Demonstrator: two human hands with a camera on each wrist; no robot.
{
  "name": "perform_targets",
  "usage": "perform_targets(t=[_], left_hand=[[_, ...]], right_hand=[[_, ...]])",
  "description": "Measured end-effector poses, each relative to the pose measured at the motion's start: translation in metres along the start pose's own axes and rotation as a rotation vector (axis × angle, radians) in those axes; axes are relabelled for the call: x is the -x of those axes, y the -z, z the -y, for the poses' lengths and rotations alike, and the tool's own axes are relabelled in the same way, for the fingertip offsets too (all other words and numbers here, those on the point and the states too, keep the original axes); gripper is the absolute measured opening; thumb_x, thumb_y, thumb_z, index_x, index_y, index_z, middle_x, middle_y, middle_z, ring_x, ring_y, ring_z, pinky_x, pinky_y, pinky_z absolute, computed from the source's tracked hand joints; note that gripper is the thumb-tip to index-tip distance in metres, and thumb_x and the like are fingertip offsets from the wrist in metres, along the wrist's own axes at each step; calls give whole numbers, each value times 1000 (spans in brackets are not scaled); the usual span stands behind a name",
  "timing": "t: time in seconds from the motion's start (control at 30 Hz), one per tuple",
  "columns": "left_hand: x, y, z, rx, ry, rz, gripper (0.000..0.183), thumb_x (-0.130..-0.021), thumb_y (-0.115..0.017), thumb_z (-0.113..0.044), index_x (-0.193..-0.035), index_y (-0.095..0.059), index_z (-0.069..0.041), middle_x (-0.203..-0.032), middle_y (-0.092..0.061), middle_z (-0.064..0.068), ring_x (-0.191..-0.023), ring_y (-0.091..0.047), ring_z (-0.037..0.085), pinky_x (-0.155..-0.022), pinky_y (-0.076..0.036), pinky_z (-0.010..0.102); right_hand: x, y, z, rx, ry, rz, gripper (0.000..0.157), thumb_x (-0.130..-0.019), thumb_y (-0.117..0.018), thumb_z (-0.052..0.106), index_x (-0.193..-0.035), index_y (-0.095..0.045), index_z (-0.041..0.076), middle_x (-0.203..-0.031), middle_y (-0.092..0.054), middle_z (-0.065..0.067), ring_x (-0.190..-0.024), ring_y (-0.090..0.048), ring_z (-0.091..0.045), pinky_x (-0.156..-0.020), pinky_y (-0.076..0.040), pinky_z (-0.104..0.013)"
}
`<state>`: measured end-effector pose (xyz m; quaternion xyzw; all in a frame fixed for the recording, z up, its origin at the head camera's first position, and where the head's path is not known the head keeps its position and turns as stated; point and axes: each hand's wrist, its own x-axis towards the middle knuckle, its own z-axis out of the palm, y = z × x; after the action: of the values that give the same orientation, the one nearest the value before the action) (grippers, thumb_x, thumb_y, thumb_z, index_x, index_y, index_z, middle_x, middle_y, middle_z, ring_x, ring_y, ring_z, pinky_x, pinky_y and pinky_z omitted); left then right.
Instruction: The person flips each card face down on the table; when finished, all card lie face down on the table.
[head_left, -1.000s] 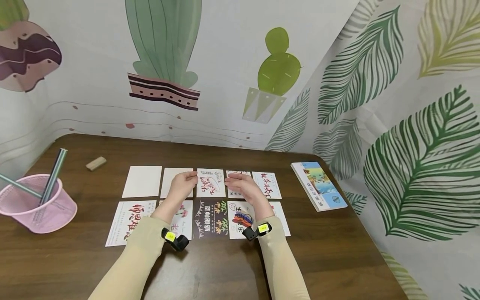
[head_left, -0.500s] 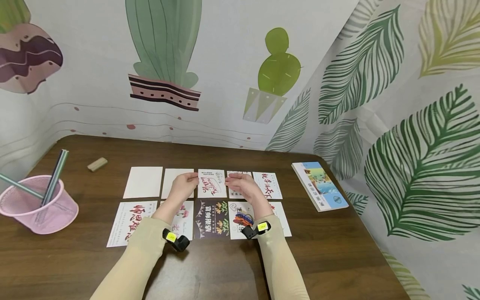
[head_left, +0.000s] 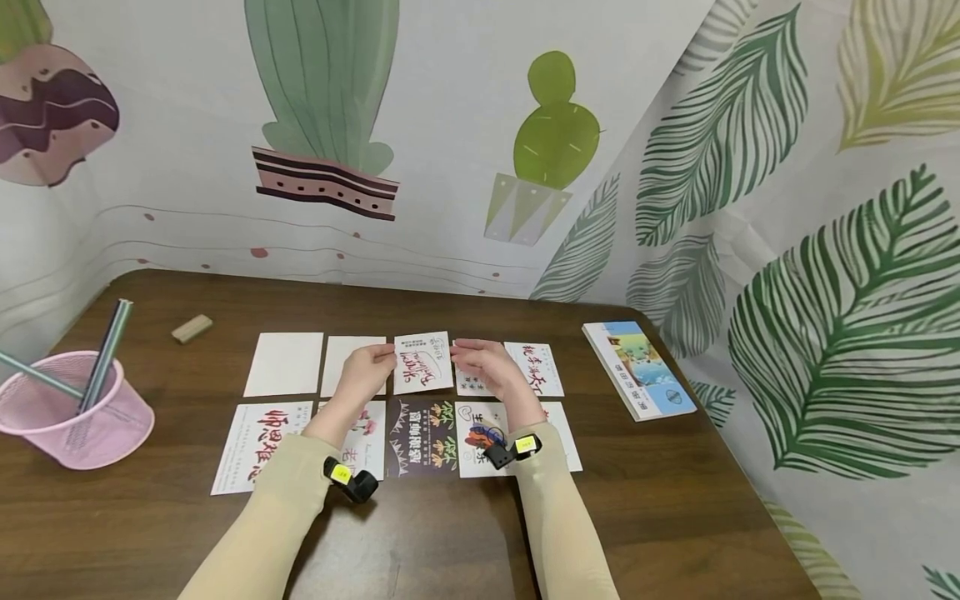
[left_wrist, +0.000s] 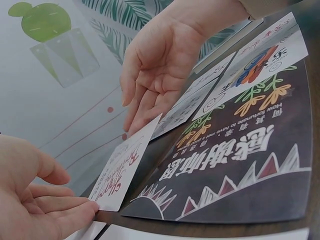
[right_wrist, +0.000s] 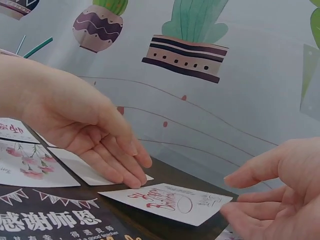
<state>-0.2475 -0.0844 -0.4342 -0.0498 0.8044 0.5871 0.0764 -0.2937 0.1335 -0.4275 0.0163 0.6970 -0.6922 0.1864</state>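
Observation:
A white card with red Birthday lettering (head_left: 422, 362) lies in the middle of the back row of cards, its right side slightly raised. My left hand (head_left: 365, 375) has its fingertips at the card's left edge, thumb apart from the fingers in the left wrist view. At the opposite edge are the extended fingertips of my right hand (head_left: 491, 371). In the right wrist view the card (right_wrist: 175, 202) spans the space between both hands, tilted. Just in front of it lies a dark card with white lettering and orange flowers (head_left: 422, 437).
Two rows of cards cover the table's middle, including a blank white card (head_left: 283, 363) at back left. A pink mesh pen holder (head_left: 78, 446) with pencils stands left. An eraser-like block (head_left: 192, 327) lies behind it. A booklet with a blue cover (head_left: 639, 371) lies right.
The card between my hands has turned slightly, its right side moving up and away from the table. My right hand has shifted slightly; the left hand stays at its edge.

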Motion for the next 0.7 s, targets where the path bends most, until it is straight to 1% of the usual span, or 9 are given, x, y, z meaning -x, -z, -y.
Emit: perform_targets(t=[0.13,0.3,0.43,0.6,0.7], left_hand=[[0,0,0,-1,2,1,46,-102,-44,-18,-143,-45,3,-141,-51,25,-132,-48,38,-111,-41,49],[0,0,0,1,5,3,47,-101,-44,-19,-143,-45,3,-141,-51,25,-132,-48,38,-111,-41,49],[-1,-1,1,-1,4,-1,47,-101,-45,-19,-142,-46,3,-140,-52,25,-132,-48,38,-111,-42,49],[-1,0,1,-7,2,-7,46,-101,-45,-19,-141,-46,3,-140,-52,25,-132,-49,39,-111,-42,49],[-1,1,1,-6,1,-7,46,-101,-45,-18,-141,-46,3,-140,-52,25,-132,-48,38,-111,-41,49]], right_hand=[[-1,-2,-1,-11,21,-7,51,-93,-53,-7,-142,-42,-8,-143,-49,-25,-133,-48,-35,-113,-41,-38],[1,-7,-3,-17,58,-28,53,-92,-53,-7,-144,-41,-6,-145,-47,-25,-131,-50,-37,-111,-43,-41],[0,-11,-5,-18,72,-20,56,-91,-54,-8,-145,-38,-7,-147,-43,-27,-132,-47,-39,-111,-43,-42],[-1,-16,-7,20,50,-17,56,-89,-56,-7,-143,-40,-9,-146,-44,-27,-131,-49,-37,-109,-46,-38],[-2,-17,-8,30,41,-13,55,-90,-56,-5,-143,-40,-9,-145,-45,-27,-131,-49,-36,-110,-44,-38]])
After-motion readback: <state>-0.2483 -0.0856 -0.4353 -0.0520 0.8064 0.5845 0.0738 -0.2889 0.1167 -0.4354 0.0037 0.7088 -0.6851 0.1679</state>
